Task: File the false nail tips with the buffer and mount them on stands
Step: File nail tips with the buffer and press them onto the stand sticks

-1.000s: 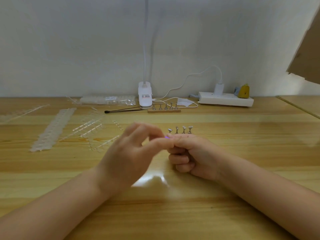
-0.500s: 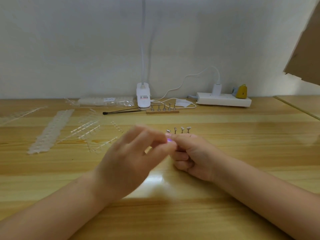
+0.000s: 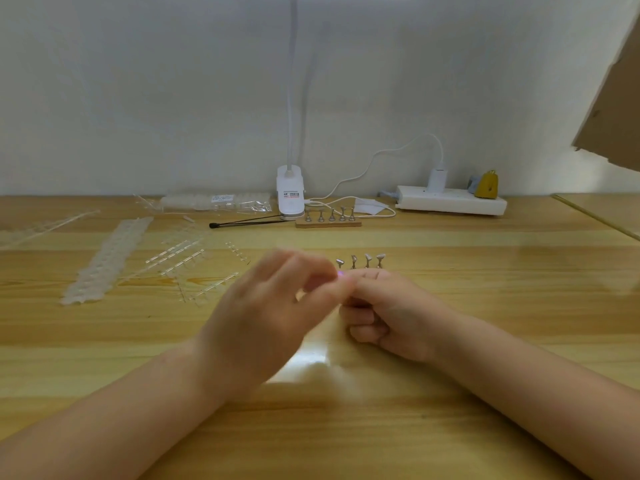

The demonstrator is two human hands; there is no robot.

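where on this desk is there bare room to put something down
Bare wood lies right of the four stands, below the power strip, and along the near edge. The left side is crowded with clear nail tip strips.

This looks like a small nail-craft workstation, probably at home or in a modest studio. A pale wooden desk point(image 3: 450, 306) runs up against a plain white wall point(image 3: 138, 98). At centre back stands a clip-on desk lamp point(image 3: 290, 194), cabled to a white power strip point(image 3: 450, 204) on the right. Clear false nail tips point(image 3: 104, 261) on strips spread across the left side. Two rows of small metal stands point(image 3: 360, 260) sit mid-frame, the far row on a wooden base point(image 3: 328, 223).
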